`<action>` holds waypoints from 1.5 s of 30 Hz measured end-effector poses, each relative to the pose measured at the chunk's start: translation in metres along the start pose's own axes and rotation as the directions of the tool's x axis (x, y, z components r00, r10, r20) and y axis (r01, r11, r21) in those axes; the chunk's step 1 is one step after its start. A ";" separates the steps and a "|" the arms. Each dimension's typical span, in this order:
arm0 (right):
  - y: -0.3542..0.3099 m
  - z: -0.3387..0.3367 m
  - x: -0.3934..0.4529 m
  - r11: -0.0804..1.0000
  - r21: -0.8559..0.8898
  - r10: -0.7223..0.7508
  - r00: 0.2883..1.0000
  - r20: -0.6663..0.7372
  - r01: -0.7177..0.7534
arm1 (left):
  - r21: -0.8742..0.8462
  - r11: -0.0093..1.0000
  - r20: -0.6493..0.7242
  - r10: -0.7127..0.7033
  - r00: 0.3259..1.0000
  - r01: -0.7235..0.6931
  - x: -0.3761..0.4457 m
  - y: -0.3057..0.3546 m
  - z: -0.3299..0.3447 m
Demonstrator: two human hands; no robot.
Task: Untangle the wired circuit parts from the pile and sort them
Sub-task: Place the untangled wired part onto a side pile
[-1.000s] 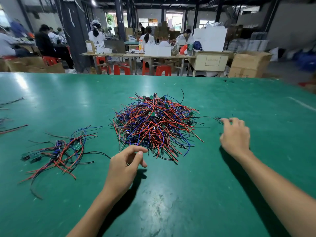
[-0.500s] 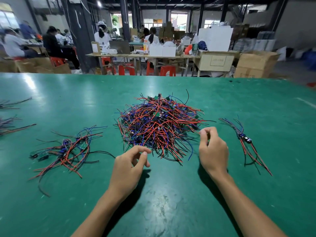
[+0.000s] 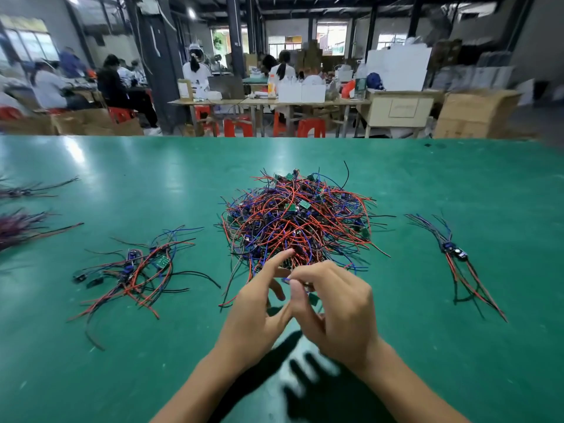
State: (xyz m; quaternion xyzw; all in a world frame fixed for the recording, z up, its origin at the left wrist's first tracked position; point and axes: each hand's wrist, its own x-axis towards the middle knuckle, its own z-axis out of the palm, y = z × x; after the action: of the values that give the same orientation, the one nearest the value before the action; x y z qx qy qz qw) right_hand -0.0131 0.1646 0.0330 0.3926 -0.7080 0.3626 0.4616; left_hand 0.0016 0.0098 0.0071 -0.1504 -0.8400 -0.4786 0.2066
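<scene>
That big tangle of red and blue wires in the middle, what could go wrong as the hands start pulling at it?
The hands, left and right, meet at the near edge of the big pile. Tugging one part could drag a clump along, since the wires cross densely. Loose strands might also sweep into the sorted group on the left, mixing them again.
</scene>
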 end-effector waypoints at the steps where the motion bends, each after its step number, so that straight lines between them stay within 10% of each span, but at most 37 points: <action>1: -0.005 0.006 -0.002 1.000 0.021 -0.002 1.000 0.023 0.001 | -0.060 0.998 0.004 0.023 1.000 -0.023 0.001 0.000 -0.001; 6: -0.009 0.007 0.001 0.925 0.186 0.346 0.937 -0.054 -0.331 | -0.368 0.912 0.222 -0.101 0.970 0.179 0.001 0.007 -0.007; 13: 0.024 -0.008 0.016 0.505 0.496 0.848 0.513 -0.132 -0.707 | -0.547 0.776 0.351 -0.127 0.928 0.313 0.004 0.012 -0.021; 18: 0.037 -0.010 0.014 0.143 0.630 0.962 0.257 0.094 -0.763 | -0.657 0.696 0.175 -0.234 0.956 0.290 0.006 0.015 -0.022; 24: 0.038 -0.010 0.011 0.020 0.629 0.972 0.163 0.171 -0.777 | -0.424 0.889 -0.101 -0.233 0.967 0.170 0.009 0.011 -0.021; 34: 0.035 -0.006 0.012 0.126 0.619 0.932 0.306 0.194 -0.776 | -0.410 0.861 -0.021 -0.338 0.941 0.300 0.011 0.002 -0.019; 39: 0.031 -0.006 0.007 0.317 0.512 0.812 0.508 0.288 -0.798 | -0.616 0.778 -0.400 -0.444 0.802 0.123 0.028 -0.006 -0.050; 43: 0.027 -0.002 -0.005 0.608 0.268 0.666 0.664 0.340 -0.747 | -0.061 0.987 -0.814 -0.135 0.564 0.148 0.035 -0.031 -0.100; 45: 0.031 0.000 -0.009 0.740 0.029 0.637 0.713 0.294 -0.672 | 0.332 0.869 -0.809 0.062 0.584 0.367 0.029 -0.050 -0.117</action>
State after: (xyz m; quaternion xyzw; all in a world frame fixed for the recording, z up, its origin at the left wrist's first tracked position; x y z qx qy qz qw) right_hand -0.0383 0.1802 0.0195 0.1906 -0.8300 0.4934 0.1769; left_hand -0.0220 -0.1142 0.0376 0.2093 -0.7558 -0.2943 0.5461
